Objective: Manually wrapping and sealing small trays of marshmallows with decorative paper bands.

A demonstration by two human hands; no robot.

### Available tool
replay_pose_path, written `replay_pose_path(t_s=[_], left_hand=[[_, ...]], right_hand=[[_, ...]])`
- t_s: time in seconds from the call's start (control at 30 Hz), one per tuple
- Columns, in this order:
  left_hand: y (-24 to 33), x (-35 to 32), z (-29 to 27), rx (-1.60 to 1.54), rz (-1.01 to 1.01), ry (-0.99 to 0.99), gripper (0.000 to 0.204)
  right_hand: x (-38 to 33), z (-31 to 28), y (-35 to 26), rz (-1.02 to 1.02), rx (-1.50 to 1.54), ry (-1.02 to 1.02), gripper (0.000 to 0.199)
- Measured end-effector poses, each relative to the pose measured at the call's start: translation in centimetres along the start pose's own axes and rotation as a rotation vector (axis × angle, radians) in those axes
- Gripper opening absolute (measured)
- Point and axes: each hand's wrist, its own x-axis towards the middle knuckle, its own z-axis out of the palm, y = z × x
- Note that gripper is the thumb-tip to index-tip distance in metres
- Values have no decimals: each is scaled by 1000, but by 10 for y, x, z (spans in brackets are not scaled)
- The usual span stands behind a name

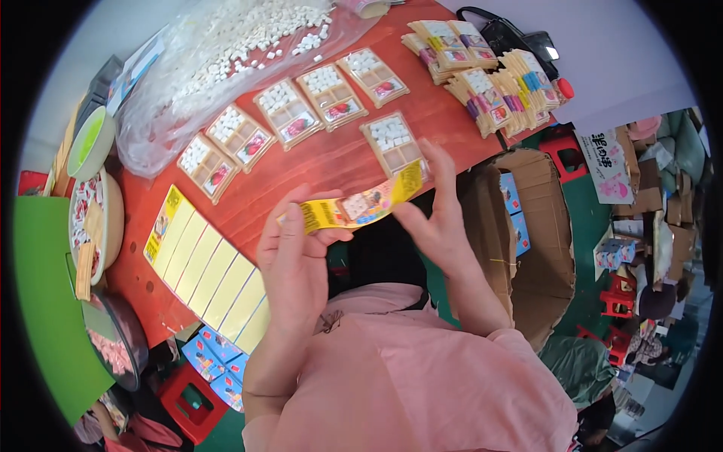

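Observation:
Between my two hands, above the table's near edge, a yellow printed paper strip [361,207] is stretched and slightly bent. My left hand [294,252] pinches its left end between thumb and fingers. At the other end, the thumb and raised fingers of my right hand [440,211] hold the strip. Just beyond it lies a beige compartment tray [392,139] with white cubes, its near corner hidden by the strip. Several similar trays [279,113] with white cubes and a strawberry picture form a row farther back. Fanned yellow strips [207,260] lie to my left.
A clear plastic bag [143,139] of white cubes spreads across the back. Stacked packs [489,98] stand at the back right beside a black bag [504,34]. A bowl of wrapped pieces [113,218] is at left. An opened carton [546,248] stands right, red stools [192,403] below.

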Motion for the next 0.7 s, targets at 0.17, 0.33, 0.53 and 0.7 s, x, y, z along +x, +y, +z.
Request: replay_pose_path(t_s=[0.17, 0.33, 0.53, 0.7], left_hand=[[-43, 12, 17, -65, -163, -15, 36], [-81, 26, -9, 368, -270, 19, 42], [-89, 44, 11, 430, -198, 92, 45], [-90, 72, 6, 480, -320, 167, 25]], right_hand=[[-18, -30, 18, 468, 808, -2, 52], [-6, -47, 26, 502, 600, 154, 57], [13, -63, 59, 497, 198, -12, 52], [34, -53, 67, 460, 145, -17, 37]])
